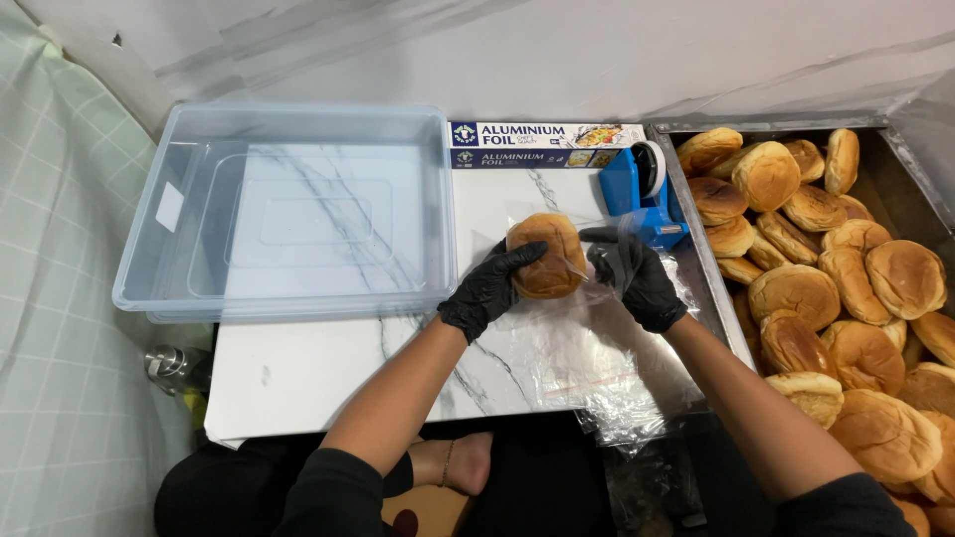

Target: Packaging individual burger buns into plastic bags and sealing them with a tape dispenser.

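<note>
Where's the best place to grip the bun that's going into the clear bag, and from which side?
Probably by its rounded left edge, coming from the left, as the left hand does now: fingers wrap the bun around its side. The right hand holds the clear bag on the bun's right side, so that side should stay free.

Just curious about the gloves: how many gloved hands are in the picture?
2. The left hand, in a black glove, grips a bun over the white board. The right hand, also black-gloved, holds the clear bag beside it. No other hands show.
</note>
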